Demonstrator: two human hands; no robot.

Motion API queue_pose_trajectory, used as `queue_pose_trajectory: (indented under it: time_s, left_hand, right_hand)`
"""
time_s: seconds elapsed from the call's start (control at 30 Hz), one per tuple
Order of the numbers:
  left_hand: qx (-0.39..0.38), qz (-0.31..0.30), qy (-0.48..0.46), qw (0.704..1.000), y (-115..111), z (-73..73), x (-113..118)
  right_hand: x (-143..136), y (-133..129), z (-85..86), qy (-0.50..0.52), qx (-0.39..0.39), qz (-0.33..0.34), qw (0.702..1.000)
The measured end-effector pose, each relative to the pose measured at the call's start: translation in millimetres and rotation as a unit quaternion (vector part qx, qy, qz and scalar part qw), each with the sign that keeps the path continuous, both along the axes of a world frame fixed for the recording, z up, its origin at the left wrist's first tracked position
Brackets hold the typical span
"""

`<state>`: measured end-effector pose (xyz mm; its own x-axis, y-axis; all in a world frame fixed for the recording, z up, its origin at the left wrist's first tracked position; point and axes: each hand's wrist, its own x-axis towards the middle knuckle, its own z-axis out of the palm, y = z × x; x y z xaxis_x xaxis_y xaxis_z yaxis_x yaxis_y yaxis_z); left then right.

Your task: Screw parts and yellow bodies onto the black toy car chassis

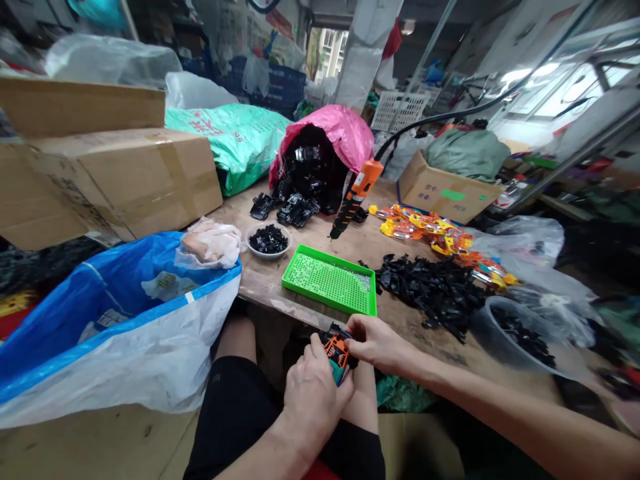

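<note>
Left hand (313,390) and right hand (376,343) hover close together over the lap (245,407).
The left curls, knuckles up; the right pinches, its bare forearm (480,393) slanting inward.

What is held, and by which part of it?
An orange-and-black part: the left hand grips its near end and left side; the right hand touches its far right edge.
</note>
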<state>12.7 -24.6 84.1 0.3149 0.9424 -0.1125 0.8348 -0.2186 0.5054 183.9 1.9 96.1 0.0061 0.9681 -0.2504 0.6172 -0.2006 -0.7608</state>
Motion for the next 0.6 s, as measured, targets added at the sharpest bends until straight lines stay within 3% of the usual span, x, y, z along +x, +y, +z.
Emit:
queue_pose_trajectory:
  time_s: [0.1, 0.2, 0.27, 0.33, 0.4, 0.43, 0.5, 0.6]
  left_hand:
    - [0.006, 0.013, 0.008, 1.0, 6, 0.5, -5]
    - [0.007, 0.022, 0.026, 0.999, 12, 0.0, -7]
    - [0.004, 0.026, 0.038, 0.999, 14, -1.2, -7]
    - [0.004, 0.024, 0.044, 0.999, 16, -3.1, -7]
    - [0.003, 0.019, 0.049, 0.999, 17, -4.8, -5]
    - [0.003, 0.017, 0.051, 0.999, 17, -5.3, -4]
    - [0.003, 0.015, 0.056, 0.998, 18, -5.5, -1]
    - [0.02, 0.015, 0.061, 0.998, 17, -4.8, 3]
  right_hand:
    - [-4, 9, 14.8, -0.014, 0.014, 0.066, 0.998]
    - [7, 23, 40.2, -0.099, 0.062, 0.111, 0.987]
    - [22, 39, 56.7, -0.142, 0.11, 0.072, 0.981]
    - [41, 63, 68.6, -0.145, 0.189, -0.033, 0.971]
    - [56, 92, 75.4, -0.091, 0.301, -0.139, 0.939]
    - [60, 107, 77.2, -0.038, 0.35, -0.154, 0.923]
    - [62, 138, 78.8, 0.061, 0.4, -0.125, 0.906]
    - [52, 172, 78.4, 0.14, 0.412, -0.092, 0.896]
